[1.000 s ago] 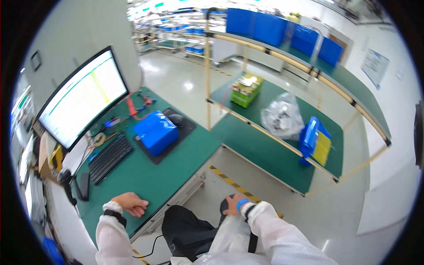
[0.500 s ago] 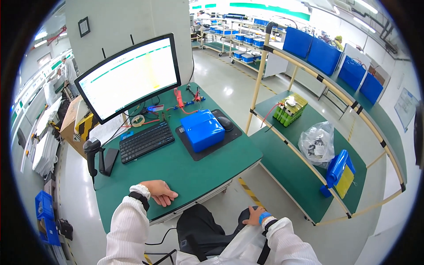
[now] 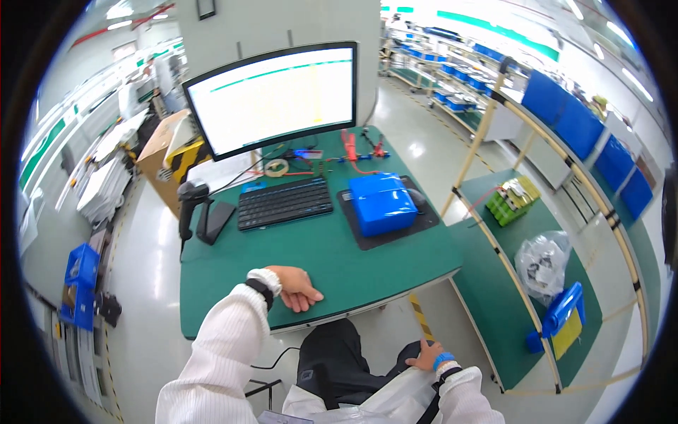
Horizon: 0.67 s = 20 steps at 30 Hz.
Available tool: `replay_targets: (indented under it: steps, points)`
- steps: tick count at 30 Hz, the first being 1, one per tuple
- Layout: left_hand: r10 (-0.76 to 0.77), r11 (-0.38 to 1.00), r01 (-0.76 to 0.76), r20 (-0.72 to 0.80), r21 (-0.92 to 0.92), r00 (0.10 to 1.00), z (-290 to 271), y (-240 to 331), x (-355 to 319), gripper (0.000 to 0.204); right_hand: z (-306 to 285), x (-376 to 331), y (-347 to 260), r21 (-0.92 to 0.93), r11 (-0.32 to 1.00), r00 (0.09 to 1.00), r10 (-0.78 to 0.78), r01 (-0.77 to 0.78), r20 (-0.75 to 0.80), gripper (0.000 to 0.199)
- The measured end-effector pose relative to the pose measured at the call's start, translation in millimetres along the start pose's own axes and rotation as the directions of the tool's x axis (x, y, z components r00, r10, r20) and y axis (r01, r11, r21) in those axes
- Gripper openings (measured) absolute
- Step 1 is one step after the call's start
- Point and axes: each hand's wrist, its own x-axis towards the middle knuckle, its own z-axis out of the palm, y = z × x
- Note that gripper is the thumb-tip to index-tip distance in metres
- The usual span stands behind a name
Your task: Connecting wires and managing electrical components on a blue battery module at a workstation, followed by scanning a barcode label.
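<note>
My left hand (image 3: 297,288) rests near the front edge of the green-topped desk (image 3: 282,247), fingers loosely bent and holding nothing. On my right knee (image 3: 412,351) lies my right hand (image 3: 426,355), its fingers apart and empty, with a blue band at the wrist. Beyond the left hand is a black keyboard (image 3: 284,205). A blue-wrapped block (image 3: 382,203) sits on the black mouse pad (image 3: 366,240), partly covering the mouse (image 3: 415,196). A handheld scanner (image 3: 191,205) stands in its holder at the desk's left side.
A large monitor (image 3: 279,95) stands at the desk's back. Tape (image 3: 276,167) and red-clipped leads (image 3: 349,145) lie below it. On the right, a tube-framed rack (image 3: 498,244) carries a green battery pack (image 3: 512,201), a clear plastic bag (image 3: 542,265) and a blue-yellow item (image 3: 565,321).
The view has turned to the left, so the desk and rack appear farther right. Both hands stay in the same places, on the desk and the knee.
</note>
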Motion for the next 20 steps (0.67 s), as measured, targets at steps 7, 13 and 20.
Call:
replay_targets:
  steps: [7, 13, 20]
  points:
    - [0.002, 1.0, -0.002, -0.002, -0.009, 1.0, 3, 3, -7, 0.05, 1, 0, -1, -0.032, 0.999, 1.0, -0.013, 0.012, -0.008, 0.112]
    - [-0.048, 0.998, 0.048, -0.017, -0.035, 0.999, -3, -15, 0, 0.05, -4, -4, -11, -0.044, 0.994, 0.989, -0.107, 0.103, -0.1, 0.095]
    - [-0.091, 0.994, 0.089, -0.03, -0.057, 0.995, 0, 7, -2, 0.043, 11, 5, -3, -0.049, 0.999, 0.998, 0.014, -0.017, -0.061, 0.101]
